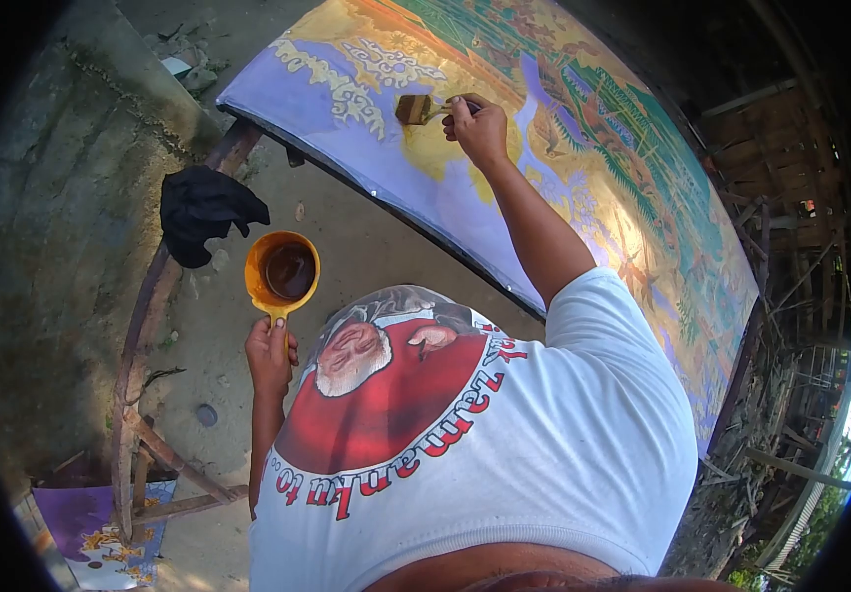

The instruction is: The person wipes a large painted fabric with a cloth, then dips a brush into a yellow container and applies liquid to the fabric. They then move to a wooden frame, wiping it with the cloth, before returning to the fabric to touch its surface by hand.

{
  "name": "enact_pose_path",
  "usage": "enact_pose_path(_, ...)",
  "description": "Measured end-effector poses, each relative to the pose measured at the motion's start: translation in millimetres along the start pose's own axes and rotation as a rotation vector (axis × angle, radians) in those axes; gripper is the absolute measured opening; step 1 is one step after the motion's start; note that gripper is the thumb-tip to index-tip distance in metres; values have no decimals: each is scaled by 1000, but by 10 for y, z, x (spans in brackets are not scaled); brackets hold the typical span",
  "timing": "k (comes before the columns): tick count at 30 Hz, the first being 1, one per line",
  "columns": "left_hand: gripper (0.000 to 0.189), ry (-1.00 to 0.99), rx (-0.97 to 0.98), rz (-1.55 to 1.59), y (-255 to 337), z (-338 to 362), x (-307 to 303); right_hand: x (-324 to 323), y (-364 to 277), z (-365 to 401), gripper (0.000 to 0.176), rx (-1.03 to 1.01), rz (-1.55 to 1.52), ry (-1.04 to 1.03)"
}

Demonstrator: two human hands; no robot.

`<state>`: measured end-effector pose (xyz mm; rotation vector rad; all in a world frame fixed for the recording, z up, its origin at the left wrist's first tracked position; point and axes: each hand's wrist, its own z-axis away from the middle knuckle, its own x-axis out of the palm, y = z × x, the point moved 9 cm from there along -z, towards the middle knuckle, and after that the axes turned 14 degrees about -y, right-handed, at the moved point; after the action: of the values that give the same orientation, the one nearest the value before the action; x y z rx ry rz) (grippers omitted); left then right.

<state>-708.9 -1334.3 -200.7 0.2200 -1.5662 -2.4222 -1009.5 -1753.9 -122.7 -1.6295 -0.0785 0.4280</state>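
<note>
My left hand (270, 357) is closed around the handle of a yellow plastic dipper (256, 281), which holds dark brown liquid (289, 270). In my right hand (477, 128) is a wide, flat paintbrush (414, 110), gripped by its handle. Its brown bristles lie over a yellowish patch of the large painted cloth (347, 168) and appear to touch it. The cloth is stretched on a frame and carries purple, orange and green areas, with pale scroll patterns (386, 64) left of the brush. Leaf-like and scenic shapes cover its right part.
A black cloth (203, 209) hangs over a curved wooden beam (139, 326) left of the dipper. Wooden struts (184, 459) brace it lower down, near another painted piece (100, 528). A concrete wall (70, 197) stands at left; stacked wood (791, 178) lines the right.
</note>
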Motion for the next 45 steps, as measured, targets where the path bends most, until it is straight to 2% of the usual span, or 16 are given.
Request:
enact_pose_path(3,24,0,-6,-11,-31,-1,-6,44,63,207,26,65,-108,-12)
enact_pose_path(11,22,0,-3,-9,6,20,1,-238,-83,744,27,143,1,-100)
enact_pose_path(14,22,1,-1,-7,-16,-3,-34,-520,-144,757,28,127,65,-136)
enact_pose_path(16,22,-10,-9,30,-49,-7,-43,-787,-196,662,27,49,66,-4)
enact_pose_path(20,23,-21,-7,46,-12,-21,-13,-931,-118,385,23,-86,-31,33)
enact_pose_path(21,23,-23,-3,31,13,-21,2,-929,-36,310,23,-39,-45,-8)
enact_pose_path(27,23,-17,18,-20,29,14,21,-738,157,62,23,-48,-63,-121)
enact_pose_path(34,22,13,14,-23,35,80,50,-651,334,-9,23,-30,-85,-176)
enact_pose_path(37,22,23,26,-46,55,96,51,-776,398,133,23,6,-71,-116)
enact_pose_path(39,22,28,27,-46,71,97,51,-847,492,341,27,74,-174,-45)
enact_pose_path(45,24,20,8,-29,-22,63,30,-308,741,925,32,230,-497,-54)
